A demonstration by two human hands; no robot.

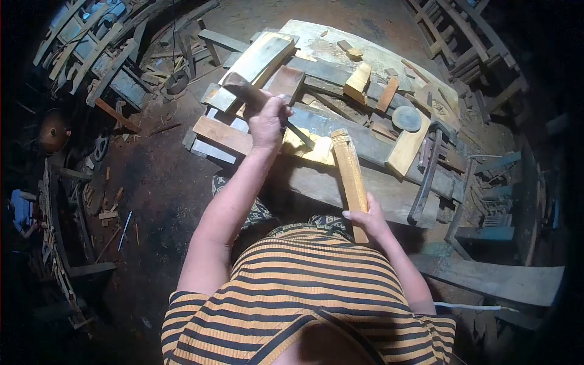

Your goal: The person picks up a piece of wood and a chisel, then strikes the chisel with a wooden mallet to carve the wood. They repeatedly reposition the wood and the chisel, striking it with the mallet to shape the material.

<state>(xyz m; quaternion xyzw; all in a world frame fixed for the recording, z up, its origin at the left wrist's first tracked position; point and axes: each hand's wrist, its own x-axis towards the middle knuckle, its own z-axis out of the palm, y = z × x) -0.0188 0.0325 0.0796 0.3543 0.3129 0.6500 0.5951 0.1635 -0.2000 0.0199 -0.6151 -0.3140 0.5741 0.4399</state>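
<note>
Gripping a half-hidden tool [299,135], hands [267,121] steady a wooden slat [350,173].

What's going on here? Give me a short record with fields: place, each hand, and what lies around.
Place: a cluttered woodworking bench of rough planks, seen from above
Left hand: raised over the bench, gripping a tool handle; its dark blade points down at a pale wood block
Right hand: holds the near end of a long wooden strip lying on the bench
Nearby: a round dark disc, a long dark metal bar, wood offcuts
Clothing: striped orange and black shirt
</note>
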